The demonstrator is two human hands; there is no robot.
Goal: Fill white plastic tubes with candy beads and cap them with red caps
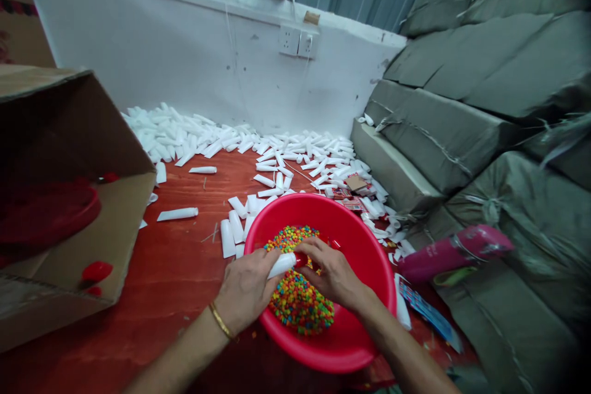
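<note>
View: head, single camera; dial centred on the red basin (360,271), 12 towards the white wall (184,61).
White tube (281,266): in work, held over the basin on its 9–10 o'clock side, lying tilted between the hands.
Left hand (247,286): grip clamped round the tube body.
Right hand (332,271): grip pinched on the red cap (300,259) at the tube's 2 o'clock end.
Cap fit: on or against the tube mouth; full seating cannot be told, nor whether it is being fitted or loosened.
Coloured pieces (300,314): loose pile in the basin, 11 round to 7 o'clock, partly behind the hands; plenty left.
Tube contents: opaque, cannot tell whether filled.
Done: judged, this one tube is at its capping stage; no finished pile recognised.
Left: judged, most of the batch. Tube heap (161,129) at 10–11 o'clock, spreading to 1; nearer tubes (236,226) just beyond the rim at 10–11. No red caps made out on these.
Cardboard box (133,215): 9–10 o'clock on the red-brown surface (175,271), mouth facing the basin; red pieces (96,271) inside, possibly caps.
Wrapped bundles (434,129): stacked at 2 o'clock, apparently unrelated.
</note>
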